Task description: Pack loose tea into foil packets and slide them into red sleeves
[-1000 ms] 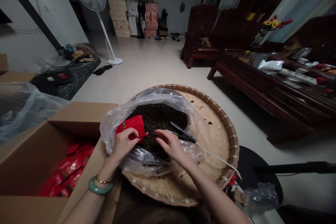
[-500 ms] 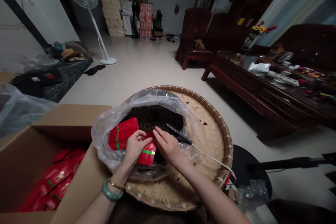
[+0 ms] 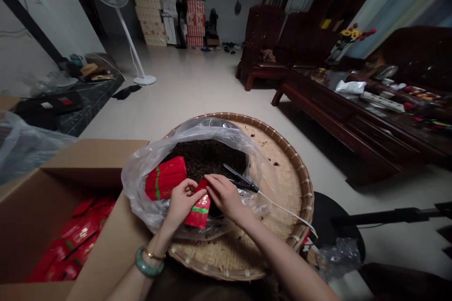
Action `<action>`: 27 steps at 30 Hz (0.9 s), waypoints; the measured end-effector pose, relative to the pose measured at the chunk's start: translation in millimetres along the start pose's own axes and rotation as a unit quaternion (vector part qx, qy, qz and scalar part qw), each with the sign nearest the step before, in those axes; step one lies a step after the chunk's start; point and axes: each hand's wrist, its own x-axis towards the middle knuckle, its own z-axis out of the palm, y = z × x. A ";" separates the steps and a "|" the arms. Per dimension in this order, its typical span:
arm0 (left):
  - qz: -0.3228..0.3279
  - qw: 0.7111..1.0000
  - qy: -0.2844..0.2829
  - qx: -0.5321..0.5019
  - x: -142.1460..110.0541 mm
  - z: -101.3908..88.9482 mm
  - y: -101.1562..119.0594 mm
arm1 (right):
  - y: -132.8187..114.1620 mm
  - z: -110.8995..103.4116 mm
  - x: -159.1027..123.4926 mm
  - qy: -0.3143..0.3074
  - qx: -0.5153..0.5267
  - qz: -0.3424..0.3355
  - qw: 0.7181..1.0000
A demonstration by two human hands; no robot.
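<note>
Pinching a red packet [image 3: 198,216] near its top over the open plastic bag [image 3: 133,179], left hand [image 3: 181,203] and right hand [image 3: 228,198] fingers narrowed on it, so probably decent control tbh.

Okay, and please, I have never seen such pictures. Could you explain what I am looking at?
There is no robot here: these are a person's bare hands, and every picture comes from one camera on the person's head, looking forward and down.

The left hand holds a small red packet; the right hand has its fingers at the upper edge, their grip unclear.

On the round woven tray lies an open plastic bag with dark loose material, more red packets and a black corded tool. Beside it stands a cardboard box.
</note>
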 end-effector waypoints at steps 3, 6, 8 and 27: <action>-0.003 1.000 -0.005 -0.004 -1.8 0.7 -1.8 | -0.7 -0.5 -0.3 0.001 -0.003 -0.004 1.000; -0.008 1.000 -0.014 -0.018 -3.1 1.6 -4.4 | -0.5 0.0 -0.8 -0.003 0.009 -0.013 1.000; -0.012 0.999 -0.019 -0.026 -3.9 2.2 -5.9 | 0.8 1.2 -1.2 0.000 0.022 -0.022 1.000; -0.001 1.000 -0.025 -0.019 -5.2 5.5 -14.6 | 9.1 8.4 -0.9 0.079 0.039 -0.056 0.995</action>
